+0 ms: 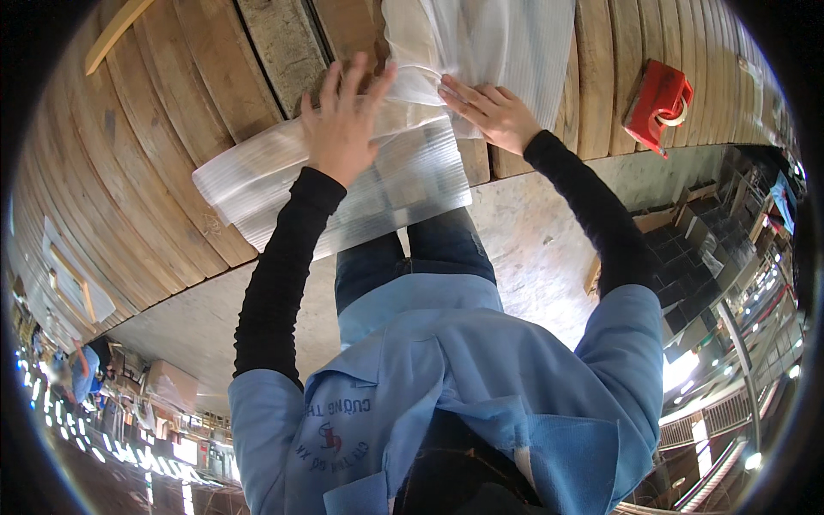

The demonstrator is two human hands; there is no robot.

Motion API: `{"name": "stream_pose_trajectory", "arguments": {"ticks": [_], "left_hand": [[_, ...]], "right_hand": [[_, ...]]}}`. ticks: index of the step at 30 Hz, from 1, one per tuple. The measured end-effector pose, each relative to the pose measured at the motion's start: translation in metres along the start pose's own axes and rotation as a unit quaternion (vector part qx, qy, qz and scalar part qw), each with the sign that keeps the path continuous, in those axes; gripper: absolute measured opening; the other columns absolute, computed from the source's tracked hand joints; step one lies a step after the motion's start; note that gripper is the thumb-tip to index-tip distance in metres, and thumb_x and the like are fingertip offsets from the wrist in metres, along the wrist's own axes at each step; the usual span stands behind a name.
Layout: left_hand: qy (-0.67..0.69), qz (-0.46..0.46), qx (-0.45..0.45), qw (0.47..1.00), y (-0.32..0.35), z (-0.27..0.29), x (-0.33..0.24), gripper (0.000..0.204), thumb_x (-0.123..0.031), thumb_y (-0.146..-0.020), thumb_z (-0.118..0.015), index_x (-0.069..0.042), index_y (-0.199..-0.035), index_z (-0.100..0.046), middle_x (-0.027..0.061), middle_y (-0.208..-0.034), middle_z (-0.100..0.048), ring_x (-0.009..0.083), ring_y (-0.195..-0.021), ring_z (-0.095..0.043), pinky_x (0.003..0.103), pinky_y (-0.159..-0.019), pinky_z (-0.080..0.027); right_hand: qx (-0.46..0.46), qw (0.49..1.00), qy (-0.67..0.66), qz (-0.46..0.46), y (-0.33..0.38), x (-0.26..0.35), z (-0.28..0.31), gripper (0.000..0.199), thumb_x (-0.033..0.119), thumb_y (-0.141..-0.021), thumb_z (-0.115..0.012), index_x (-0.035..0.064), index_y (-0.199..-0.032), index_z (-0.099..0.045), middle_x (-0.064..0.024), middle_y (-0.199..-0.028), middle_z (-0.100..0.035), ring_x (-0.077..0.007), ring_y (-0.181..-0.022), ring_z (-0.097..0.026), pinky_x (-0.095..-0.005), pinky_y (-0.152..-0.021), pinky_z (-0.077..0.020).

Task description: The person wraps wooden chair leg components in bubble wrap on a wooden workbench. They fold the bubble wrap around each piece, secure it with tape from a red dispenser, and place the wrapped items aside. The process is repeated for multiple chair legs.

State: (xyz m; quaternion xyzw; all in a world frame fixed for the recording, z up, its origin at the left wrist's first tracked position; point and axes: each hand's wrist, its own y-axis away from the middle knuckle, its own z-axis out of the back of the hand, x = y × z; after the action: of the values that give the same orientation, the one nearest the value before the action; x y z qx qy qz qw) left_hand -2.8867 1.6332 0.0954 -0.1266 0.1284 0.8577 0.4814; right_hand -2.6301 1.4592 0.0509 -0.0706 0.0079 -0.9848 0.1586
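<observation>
In the head view, the clear plastic sheet (390, 176) lies at 12 o'clock on a table of wooden slats (163, 172), one part spread toward the top of the picture and another hanging over the near edge, above the person's jeans (446, 245). The left hand (342, 129), at 11 o'clock, is wide, its fingers fanned over the plastic; whether the palm presses on it cannot be told. The right hand (493, 112), at 1 o'clock, has its fingers stretched out and held near one another (the thumb is hard to make out), with the fingertips at a crease in the plastic. Neither hand shows anything gripped. Both arms wear black sleeves (276, 275) below a light blue shirt (378, 360). At 2 o'clock a red tape dispenser (652, 99) with a roll of tape (677, 112) rests on the table, well apart from the right hand. A wooden strip (118, 34) lies at 10 o'clock, and the pale floor (549, 215) shows beyond the table's near edge.
</observation>
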Motion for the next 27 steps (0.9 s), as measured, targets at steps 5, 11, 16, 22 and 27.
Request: {"name": "stream_pose_trajectory", "arguments": {"ticks": [5, 11, 16, 22, 27], "left_hand": [[0.121, -0.038, -0.064, 0.990, 0.007, -0.027, -0.020, 0.068, -0.032, -0.084, -0.078, -0.032, -0.146, -0.051, 0.0003, -0.125, -0.060, 0.0226, -0.114, -0.057, 0.052, -0.097, -0.040], [0.106, -0.063, -0.086, 0.989, 0.005, -0.036, -0.018, 0.022, -0.024, -0.088, -0.072, -0.025, -0.110, -0.069, -0.0048, -0.100, -0.063, 0.0188, -0.105, -0.058, 0.047, -0.090, -0.038], [0.088, -0.057, -0.126, 0.987, 0.015, -0.037, -0.032, 0.019, -0.019, -0.086, -0.071, -0.022, -0.105, -0.069, -0.0033, -0.107, -0.061, 0.0229, -0.109, -0.056, 0.049, -0.094, -0.037], [0.071, -0.026, -0.093, 0.993, 0.032, -0.035, -0.049, 0.039, -0.018, -0.088, -0.071, -0.020, -0.126, -0.067, -0.0012, -0.115, -0.061, 0.0244, -0.111, -0.055, 0.049, -0.095, -0.039], [0.073, 0.010, -0.021, 0.997, 0.036, -0.034, -0.055, 0.057, -0.017, -0.088, -0.070, -0.019, -0.144, -0.057, 0.0004, -0.125, -0.058, 0.0234, -0.113, -0.055, 0.048, -0.094, -0.041]], "right_hand": [[-0.026, 0.997, -0.050, -0.059, 0.002, 0.015, -0.010, 0.102, 0.015, -0.069, -0.080, 0.0220, -0.161, -0.038, 0.0042, -0.164, -0.040, -0.0185, -0.107, -0.058, -0.0331, -0.096, -0.0485], [-0.024, 0.992, -0.095, -0.074, -0.001, 0.007, -0.010, 0.084, 0.013, -0.076, -0.076, 0.0222, -0.154, -0.047, 0.0046, -0.151, -0.054, -0.0202, -0.103, -0.061, -0.0396, -0.099, -0.0449], [-0.171, 0.957, -0.078, -0.222, -0.093, -0.032, 0.015, 0.046, 0.019, -0.088, -0.070, 0.0141, -0.133, -0.061, -0.0034, -0.114, -0.069, -0.0233, -0.098, -0.063, -0.0442, -0.098, -0.0399], [-0.321, 0.857, -0.014, -0.403, -0.273, -0.131, 0.011, 0.057, 0.052, -0.084, -0.072, 0.0101, -0.123, -0.065, -0.0068, -0.098, -0.069, -0.0328, -0.100, -0.067, -0.0515, -0.090, -0.0468], [-0.236, 0.726, -0.125, -0.634, -0.312, -0.274, -0.002, 0.044, 0.056, -0.081, -0.073, 0.0189, -0.104, -0.077, -0.0125, -0.102, -0.077, -0.0361, -0.098, -0.073, -0.0479, -0.084, -0.0572]]}}
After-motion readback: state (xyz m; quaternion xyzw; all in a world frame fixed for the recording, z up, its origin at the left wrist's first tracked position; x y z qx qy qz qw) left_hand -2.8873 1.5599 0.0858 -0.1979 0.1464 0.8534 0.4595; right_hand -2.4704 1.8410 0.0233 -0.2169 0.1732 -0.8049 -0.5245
